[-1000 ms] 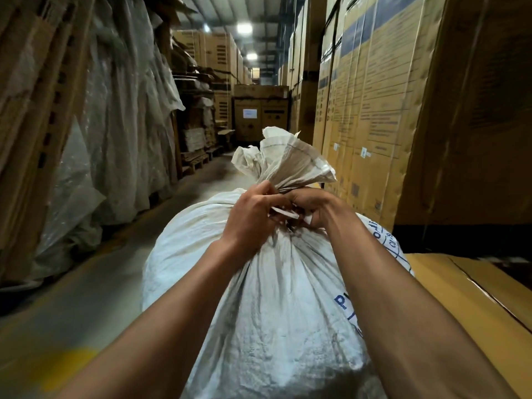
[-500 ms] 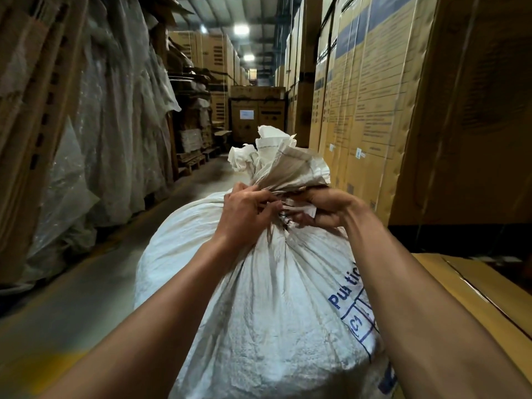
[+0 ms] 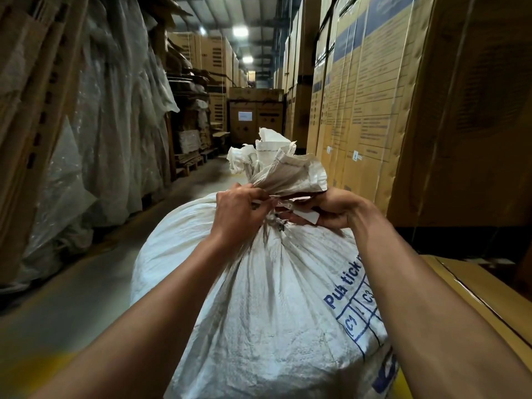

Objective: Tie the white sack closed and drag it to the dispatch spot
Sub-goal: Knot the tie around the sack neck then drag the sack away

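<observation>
Hands meet at the gathered neck of our white sack [image 3: 259, 298]: our left hand [image 3: 237, 210] pinches a white tie strip [image 3: 305, 216], and our right hand [image 3: 335, 207] grips its other end. The sack stands on the aisle floor [image 3: 86, 289], beside stacked cardboard boxes [image 3: 374, 96].

The sack [image 3: 259, 298] under my hands is white woven plastic, greyed in its creases, with dark blue lettering and a blue ruled grid [image 3: 359, 312] printed on its right side. The strip [image 3: 305, 216] at its neck is white. Tan cartons [image 3: 359, 105] beside me carry blue bands. A yellow patch [image 3: 34, 370] marks the grey floor [image 3: 86, 283].
</observation>
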A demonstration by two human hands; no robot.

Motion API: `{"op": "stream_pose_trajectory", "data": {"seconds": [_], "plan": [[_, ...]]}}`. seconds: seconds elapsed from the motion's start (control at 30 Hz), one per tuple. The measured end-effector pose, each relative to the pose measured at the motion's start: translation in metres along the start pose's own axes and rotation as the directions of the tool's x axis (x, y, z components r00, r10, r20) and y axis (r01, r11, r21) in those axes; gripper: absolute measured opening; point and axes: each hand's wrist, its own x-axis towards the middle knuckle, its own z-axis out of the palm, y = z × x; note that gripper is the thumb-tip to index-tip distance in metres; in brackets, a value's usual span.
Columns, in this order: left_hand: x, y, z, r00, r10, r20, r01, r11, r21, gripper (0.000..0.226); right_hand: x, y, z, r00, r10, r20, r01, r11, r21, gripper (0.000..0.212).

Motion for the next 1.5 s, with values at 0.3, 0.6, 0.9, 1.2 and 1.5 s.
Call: {"op": "stream_pose_trajectory", "data": {"seconds": [0.3, 0.6, 0.9, 1.2, 1.5], "plan": [[0.001, -0.001, 0.001, 1.000, -0.025, 0.012, 0.024, 0.999, 0.032, 0.025, 0.002, 0.002, -0.003, 0.999, -0.010, -0.047, 0.011, 1.000, 0.023, 0.044], [-0.001, 0.013, 0.007, 0.998, -0.055, -0.036, 0.059, 0.991, 0.120, 0.022, 0.002, 0.002, -0.004, 1.000, -0.005, -0.030, 0.006, 0.999, 0.032, 0.040], [-0.003, 0.017, 0.015, 0.999, -0.010, -0.045, 0.019, 0.982, 0.188, 0.024, -0.004, -0.003, 0.002, 0.999, -0.032, -0.019, 0.030, 0.997, -0.065, 0.039], [0.001, 0.022, 0.021, 0.994, -0.106, -0.024, 0.109, 0.958, 0.265, 0.024, -0.003, 0.001, -0.002, 0.996, -0.063, -0.055, 0.061, 0.997, -0.044, 0.035], [0.006, 0.014, 0.023, 0.952, -0.297, 0.072, 0.294, 0.955, 0.050, 0.019, -0.003, 0.004, -0.003, 0.958, -0.198, -0.207, 0.133, 0.948, -0.290, 0.028]]}}
